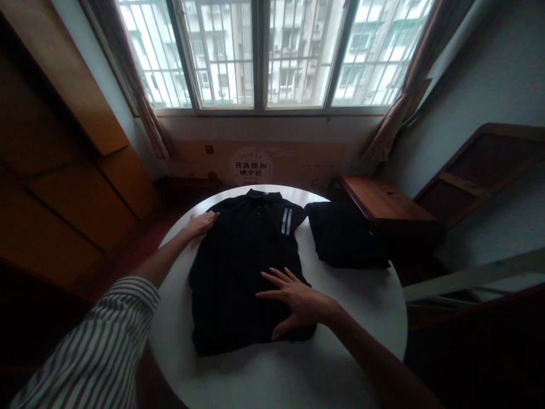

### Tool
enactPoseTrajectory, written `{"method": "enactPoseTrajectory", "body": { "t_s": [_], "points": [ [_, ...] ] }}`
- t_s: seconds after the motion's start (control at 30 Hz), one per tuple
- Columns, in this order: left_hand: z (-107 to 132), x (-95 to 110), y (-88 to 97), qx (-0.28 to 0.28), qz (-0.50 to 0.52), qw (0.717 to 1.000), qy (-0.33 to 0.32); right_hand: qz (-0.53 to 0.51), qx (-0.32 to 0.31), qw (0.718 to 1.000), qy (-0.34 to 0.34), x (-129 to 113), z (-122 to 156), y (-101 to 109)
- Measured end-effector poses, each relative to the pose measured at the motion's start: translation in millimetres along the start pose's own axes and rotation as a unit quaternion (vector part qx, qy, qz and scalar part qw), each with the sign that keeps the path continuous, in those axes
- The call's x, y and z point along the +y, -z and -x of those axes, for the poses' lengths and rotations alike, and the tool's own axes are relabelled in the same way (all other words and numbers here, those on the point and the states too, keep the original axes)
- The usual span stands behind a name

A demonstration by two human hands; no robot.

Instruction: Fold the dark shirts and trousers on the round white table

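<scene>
A black polo shirt (242, 267) lies spread on the round white table (340, 341), its collar toward the window and its hem toward me. Two pale stripes mark the sleeve on the right. My left hand (203, 223) rests with fingers stretched out at the shirt's upper left edge, by the shoulder. Over the lower right of the shirt, my right hand (298, 301) is spread wide, palm down. Whether the right palm presses on the cloth is hard to tell. Neither hand grips anything.
Folded black cloth (347, 236) lies on the table's right side. Beyond the table's right edge stands a wooden cabinet (383, 196), with a brown framed panel (481, 176) leaning nearby. Wooden cupboards (63, 187) line the left. A printed cardboard panel (298, 162) is under the barred window (293, 57).
</scene>
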State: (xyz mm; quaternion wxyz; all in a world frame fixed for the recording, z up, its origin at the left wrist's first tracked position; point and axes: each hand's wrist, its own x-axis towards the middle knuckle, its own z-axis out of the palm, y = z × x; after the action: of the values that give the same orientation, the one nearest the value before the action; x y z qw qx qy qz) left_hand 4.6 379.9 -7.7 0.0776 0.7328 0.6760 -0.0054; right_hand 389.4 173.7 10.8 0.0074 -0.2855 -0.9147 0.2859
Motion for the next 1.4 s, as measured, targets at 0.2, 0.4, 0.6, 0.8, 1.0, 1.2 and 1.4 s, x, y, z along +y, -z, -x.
{"method": "enactPoseTrajectory", "body": {
  "t_s": [0.2,0.4,0.6,0.8,1.0,1.2,1.4],
  "points": [
    [-6.2,10.3,4.7,0.065,-0.035,0.996,0.050,0.097,0.085,0.992,0.011,-38.8,-6.2,-17.0],
    [16.8,60.5,-8.8,0.084,-0.007,0.991,-0.107,0.243,0.073,0.964,0.085,-71.6,-30.0,-51.5],
    [18.3,70.1,-13.1,-0.017,-0.011,0.995,-0.102,0.162,-0.046,0.964,0.207,-102.9,-23.3,-46.4],
    [-4.4,78.2,-18.5,-0.013,-0.029,0.998,-0.056,0.009,-0.047,0.982,0.183,-70.9,-40.1,7.7],
    [-15.8,83.4,-32.6,0.027,-0.023,0.999,-0.037,0.240,0.162,0.933,-0.212,40.2,-88.7,68.2],
    [-17.8,78.5,-26.4,0.025,-0.017,0.999,-0.038,0.260,0.174,0.892,-0.325,85.1,-89.7,86.4],
    [-2.7,89.7,-18.4,0.076,-0.006,0.996,-0.049,0.303,0.229,0.839,-0.390,59.5,-79.0,78.6]
  ]
}}
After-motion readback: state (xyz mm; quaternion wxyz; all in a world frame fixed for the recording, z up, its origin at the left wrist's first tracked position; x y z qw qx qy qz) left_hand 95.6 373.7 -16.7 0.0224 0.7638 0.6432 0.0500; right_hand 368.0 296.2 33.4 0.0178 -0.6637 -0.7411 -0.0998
